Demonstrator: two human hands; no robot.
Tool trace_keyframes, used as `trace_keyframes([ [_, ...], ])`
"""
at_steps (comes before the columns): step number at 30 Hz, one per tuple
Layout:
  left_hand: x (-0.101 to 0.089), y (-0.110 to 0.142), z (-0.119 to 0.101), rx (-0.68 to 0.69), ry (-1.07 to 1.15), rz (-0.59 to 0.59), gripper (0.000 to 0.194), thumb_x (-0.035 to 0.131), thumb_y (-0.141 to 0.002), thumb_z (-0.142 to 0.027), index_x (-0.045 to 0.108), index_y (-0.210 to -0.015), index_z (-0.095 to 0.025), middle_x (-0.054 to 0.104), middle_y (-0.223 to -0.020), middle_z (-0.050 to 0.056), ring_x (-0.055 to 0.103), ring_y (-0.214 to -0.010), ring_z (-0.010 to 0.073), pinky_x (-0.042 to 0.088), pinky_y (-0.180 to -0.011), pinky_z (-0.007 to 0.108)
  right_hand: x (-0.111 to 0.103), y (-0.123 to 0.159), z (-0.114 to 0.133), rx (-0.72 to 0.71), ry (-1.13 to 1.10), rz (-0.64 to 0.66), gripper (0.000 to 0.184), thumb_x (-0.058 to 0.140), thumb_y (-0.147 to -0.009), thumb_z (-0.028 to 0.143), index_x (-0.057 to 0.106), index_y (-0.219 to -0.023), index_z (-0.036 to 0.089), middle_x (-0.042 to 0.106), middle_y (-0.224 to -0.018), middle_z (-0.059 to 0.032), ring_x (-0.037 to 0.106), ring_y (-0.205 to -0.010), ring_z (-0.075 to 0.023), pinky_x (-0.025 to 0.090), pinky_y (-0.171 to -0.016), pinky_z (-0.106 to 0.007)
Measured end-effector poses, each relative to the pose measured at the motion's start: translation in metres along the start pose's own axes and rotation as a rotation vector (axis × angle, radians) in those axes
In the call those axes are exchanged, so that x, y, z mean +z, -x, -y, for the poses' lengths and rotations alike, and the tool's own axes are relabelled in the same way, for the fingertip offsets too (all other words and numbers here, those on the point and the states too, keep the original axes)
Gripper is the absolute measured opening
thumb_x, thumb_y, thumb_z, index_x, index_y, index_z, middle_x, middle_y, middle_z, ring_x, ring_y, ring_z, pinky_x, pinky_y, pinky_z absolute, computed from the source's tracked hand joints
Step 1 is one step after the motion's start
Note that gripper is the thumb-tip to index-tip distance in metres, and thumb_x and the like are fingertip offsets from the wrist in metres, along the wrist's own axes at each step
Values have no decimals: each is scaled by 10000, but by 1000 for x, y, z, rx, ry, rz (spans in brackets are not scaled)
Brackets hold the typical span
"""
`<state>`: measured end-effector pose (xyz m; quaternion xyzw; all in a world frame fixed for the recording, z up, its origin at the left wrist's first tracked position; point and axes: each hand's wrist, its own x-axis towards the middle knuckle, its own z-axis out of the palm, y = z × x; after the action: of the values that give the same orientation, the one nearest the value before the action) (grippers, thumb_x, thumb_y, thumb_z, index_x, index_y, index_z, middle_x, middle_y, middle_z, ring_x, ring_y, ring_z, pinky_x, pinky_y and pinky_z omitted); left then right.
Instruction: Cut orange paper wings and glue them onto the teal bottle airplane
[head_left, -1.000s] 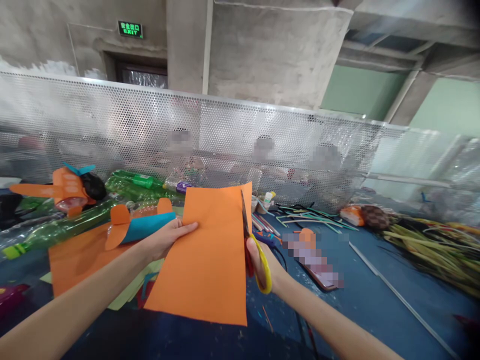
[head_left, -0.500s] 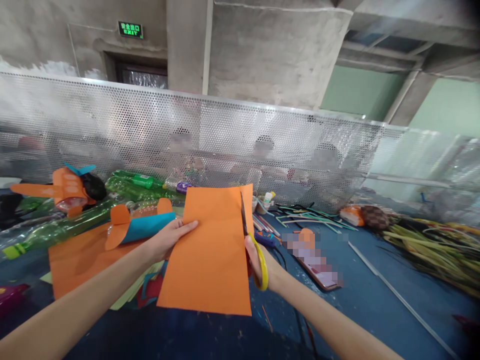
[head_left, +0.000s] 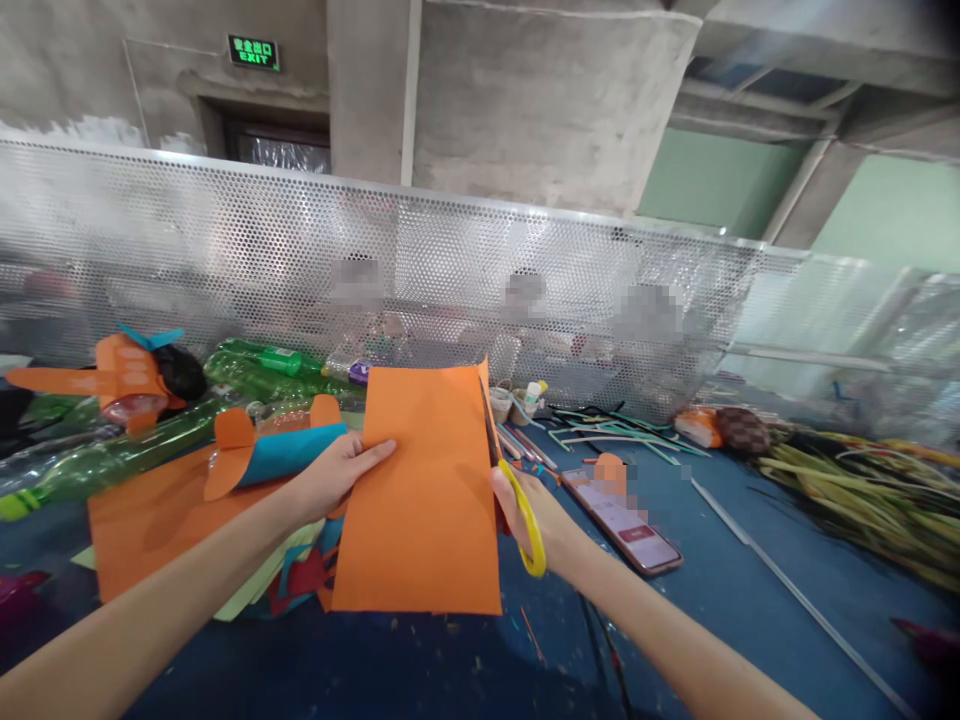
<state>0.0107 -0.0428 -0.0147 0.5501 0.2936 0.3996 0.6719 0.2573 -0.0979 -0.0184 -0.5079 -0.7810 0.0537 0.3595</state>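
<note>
An orange sheet of paper point(head_left: 420, 510) is held up over the blue table. My left hand point(head_left: 349, 470) pinches its left edge, thumb on top. In my right hand point(head_left: 529, 510) is a pair of scissors point(head_left: 533, 530) with yellow and red handles, fingers through the loops. Their dark blades lie along the sheet's right edge, near its upper corner, where a narrow strip stands beside the blade. Left of the sheet lies a plastic bottle wrapped in blue and orange paper point(head_left: 292, 455), on another orange sheet point(head_left: 142, 530).
Green plastic bottles point(head_left: 135, 445) and an orange bottle craft point(head_left: 124, 375) crowd the left. A phone point(head_left: 626, 530) lies right of my right hand. Coloured sticks point(head_left: 615, 430), a long thin strip point(head_left: 787, 570) and dry plant leaves point(head_left: 862, 500) are farther right. A perforated metal screen point(head_left: 465, 260) stands behind.
The paper's lower edge has risen and swung a little right, so the sheet hangs more upright. The upper right strip looks narrower as the blades stay at that edge.
</note>
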Motion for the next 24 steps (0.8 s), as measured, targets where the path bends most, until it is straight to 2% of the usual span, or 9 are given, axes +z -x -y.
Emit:
trace_keyframes([
  [6, 3, 2, -3, 23, 14, -32, 408, 664, -770, -369, 624, -1116, -155, 684, -1060, 111, 672, -872, 263, 543, -763, 361, -10, -2, 5, -20, 39, 41, 378, 214, -930, 362, 377, -616, 229, 465, -554, 13, 451, -479, -142, 377, -477, -269],
  [10, 4, 1, -3, 28, 32, -69, 437, 690, -742, -373, 624, -1117, -159, 689, -1047, 109, 674, -870, 268, 537, -771, 367, -11, -2, 7, -15, 54, 40, 358, 233, -925, 372, 379, -629, 233, 450, -549, 15, 437, -471, -142, 352, -465, -271],
  [17, 15, 4, -4, 4, 4, -70, 455, 710, -718, -374, 638, -1092, -127, 695, -1025, 126, 680, -837, 269, 537, -759, 362, -9, -4, 1, 22, 8, -5, 388, 204, -926, 370, 421, -635, 230, 553, -626, -29, 533, -585, -182, 409, -567, -299],
  [24, 19, 7, -4, -13, -35, -70, 459, 687, -742, -379, 619, -1125, -136, 706, -994, 115, 676, -858, 272, 538, -752, 352, -3, -3, -9, 70, -32, -57, 364, 243, -919, 421, 401, -647, 238, 525, -596, -7, 504, -534, -176, 396, -539, -295],
])
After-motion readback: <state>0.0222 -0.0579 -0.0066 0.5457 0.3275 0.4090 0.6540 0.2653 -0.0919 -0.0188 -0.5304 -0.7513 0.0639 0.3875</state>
